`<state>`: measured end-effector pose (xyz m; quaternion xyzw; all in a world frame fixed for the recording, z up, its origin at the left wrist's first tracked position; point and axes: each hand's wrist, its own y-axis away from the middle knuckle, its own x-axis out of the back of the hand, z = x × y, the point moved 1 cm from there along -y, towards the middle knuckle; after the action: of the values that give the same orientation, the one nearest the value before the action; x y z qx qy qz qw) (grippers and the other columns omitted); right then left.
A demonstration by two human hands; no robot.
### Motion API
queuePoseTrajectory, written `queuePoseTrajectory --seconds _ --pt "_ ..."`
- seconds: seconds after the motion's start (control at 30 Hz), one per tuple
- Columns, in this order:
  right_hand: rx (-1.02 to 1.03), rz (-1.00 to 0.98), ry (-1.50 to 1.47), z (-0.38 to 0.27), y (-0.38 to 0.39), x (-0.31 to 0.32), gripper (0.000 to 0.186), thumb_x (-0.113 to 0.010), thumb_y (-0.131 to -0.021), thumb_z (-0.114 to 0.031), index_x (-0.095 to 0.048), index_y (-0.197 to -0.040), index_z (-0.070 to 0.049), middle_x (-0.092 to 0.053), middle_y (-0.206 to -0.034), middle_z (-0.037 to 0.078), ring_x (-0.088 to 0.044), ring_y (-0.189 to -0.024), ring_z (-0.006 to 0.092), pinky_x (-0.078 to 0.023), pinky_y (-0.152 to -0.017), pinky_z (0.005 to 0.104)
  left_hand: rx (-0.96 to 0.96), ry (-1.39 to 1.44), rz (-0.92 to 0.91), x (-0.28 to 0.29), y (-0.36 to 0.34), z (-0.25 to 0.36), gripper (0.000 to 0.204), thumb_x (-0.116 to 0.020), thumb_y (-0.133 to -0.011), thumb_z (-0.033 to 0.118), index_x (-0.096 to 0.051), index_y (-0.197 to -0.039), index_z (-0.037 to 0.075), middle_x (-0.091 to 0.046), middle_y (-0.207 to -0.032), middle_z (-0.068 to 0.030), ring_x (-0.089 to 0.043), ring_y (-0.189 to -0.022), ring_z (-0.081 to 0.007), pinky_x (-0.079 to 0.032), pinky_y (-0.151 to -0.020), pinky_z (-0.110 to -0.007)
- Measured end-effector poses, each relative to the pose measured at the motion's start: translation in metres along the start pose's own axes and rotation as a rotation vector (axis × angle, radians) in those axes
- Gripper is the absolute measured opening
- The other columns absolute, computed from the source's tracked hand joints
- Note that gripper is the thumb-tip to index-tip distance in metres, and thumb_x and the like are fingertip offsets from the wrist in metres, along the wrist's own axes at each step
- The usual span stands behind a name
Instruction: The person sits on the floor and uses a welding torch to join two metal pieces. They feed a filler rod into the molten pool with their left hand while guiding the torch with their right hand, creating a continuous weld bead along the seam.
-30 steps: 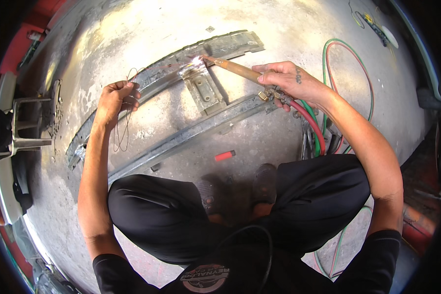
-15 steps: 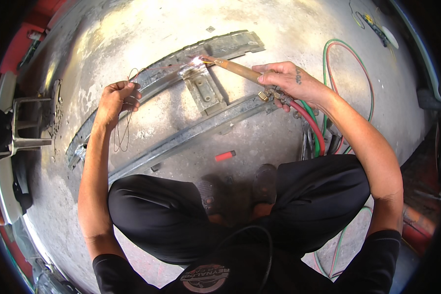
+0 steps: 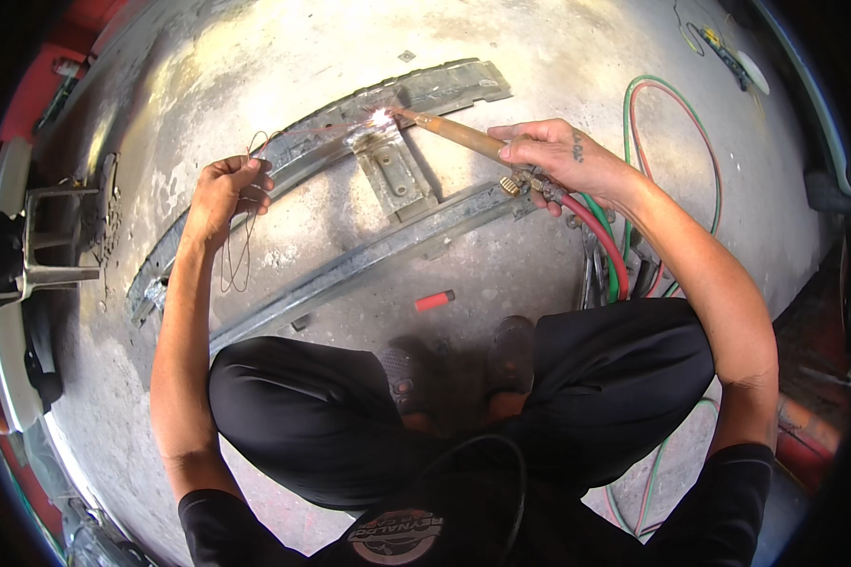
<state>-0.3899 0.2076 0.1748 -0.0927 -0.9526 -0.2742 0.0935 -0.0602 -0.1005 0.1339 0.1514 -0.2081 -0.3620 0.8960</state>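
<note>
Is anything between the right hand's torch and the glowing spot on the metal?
Nothing visible: the torch in the right hand points at the glowing spot, and the wire in the left hand lies left of it.

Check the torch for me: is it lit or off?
Lit: a bright white glow shows just off the tip of the torch, where the short bracket meets the curved metal beam.

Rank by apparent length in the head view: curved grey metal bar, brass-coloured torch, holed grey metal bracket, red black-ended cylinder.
1. Curved grey metal bar
2-3. Brass-coloured torch and holed grey metal bracket: unranked; the torch looks longer but is held nearer the camera
4. Red black-ended cylinder
</note>
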Motion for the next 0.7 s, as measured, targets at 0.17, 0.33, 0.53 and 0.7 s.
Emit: queuePoseTrajectory --seconds 0.17,0.33,0.53,0.7 --pt "-0.004 0.005 0.005 -0.0026 0.0016 -0.0013 0.062 -0.063 -0.097 -0.034 -0.057 -0.146 0.004 -0.066 -0.086 0.007 -0.064 -0.059 0.0134 -0.051 -0.051 0.0284 0.002 -0.009 0.001 -0.0018 0.0003 0.0006 0.025 -0.060 -0.107 0.019 -0.069 -0.111 -0.005 -0.072 -0.084 -0.0097 -0.068 -0.064 -0.0159 -0.058 -0.060 -0.029" --pt "-0.005 0.008 0.002 -0.0041 0.0028 -0.0022 0.062 -0.062 -0.098 -0.034 -0.056 -0.146 0.004 -0.067 -0.086 0.007 -0.064 -0.059 0.0135 -0.051 -0.051 0.0286 0.006 -0.031 -0.009 -0.0035 0.0015 0.0024 0.026 -0.059 -0.108 0.020 -0.068 -0.110 -0.004 -0.071 -0.085 -0.0092 -0.067 -0.066 -0.0154 -0.056 -0.061 -0.029" --pt "-0.007 -0.004 0.000 -0.0014 0.0008 -0.0001 0.062 -0.063 -0.098 -0.034 -0.056 -0.147 0.005 -0.067 -0.089 0.009 -0.064 -0.060 0.0139 -0.052 -0.051 0.0289 0.008 -0.035 -0.009 -0.0037 0.0001 0.0018 0.027 -0.059 -0.108 0.020 -0.068 -0.110 -0.005 -0.071 -0.086 -0.0092 -0.066 -0.066 -0.0151 -0.056 -0.061 -0.029" --pt "0.000 0.009 0.012 -0.0037 0.0016 -0.0019 0.063 -0.063 -0.098 -0.034 -0.055 -0.147 0.005 -0.067 -0.094 0.011 -0.064 -0.060 0.0147 -0.053 -0.052 0.0295 -0.005 -0.008 -0.005 0.0003 -0.0026 -0.0027 0.026 -0.061 -0.106 0.019 -0.070 -0.111 -0.005 -0.073 -0.084 -0.0101 -0.069 -0.063 -0.0163 -0.059 -0.060 -0.030"
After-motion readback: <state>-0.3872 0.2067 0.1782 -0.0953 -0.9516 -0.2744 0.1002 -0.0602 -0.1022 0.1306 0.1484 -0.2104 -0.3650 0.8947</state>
